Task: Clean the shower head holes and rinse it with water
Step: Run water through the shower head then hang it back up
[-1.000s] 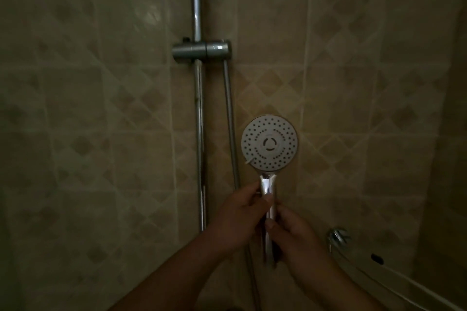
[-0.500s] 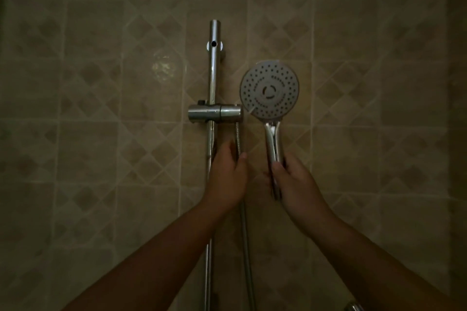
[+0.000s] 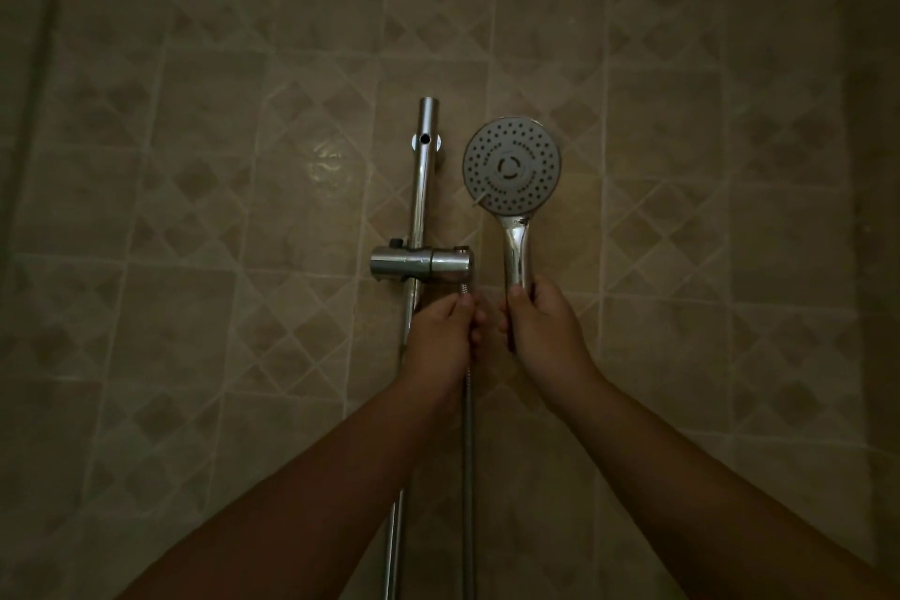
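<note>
The round grey shower head (image 3: 511,165) faces me, its face dotted with nozzle holes, on a chrome handle (image 3: 518,253) held upright. My right hand (image 3: 543,329) grips the lower end of that handle. My left hand (image 3: 445,331) is closed around the metal hose (image 3: 467,453) just below the chrome holder bracket (image 3: 421,263) on the vertical slide rail (image 3: 426,180). The hose's top end shows above my left fingers, under the bracket. The shower head stands to the right of the rail, apart from the bracket.
A beige tiled wall (image 3: 682,210) with a diamond pattern fills the view behind the rail. The light is dim. The rail runs down out of the frame between my forearms.
The shower head went up from waist height to beside the rail. My left hand left the handle and took the hose under the bracket. Since half a second ago, little has shifted.
</note>
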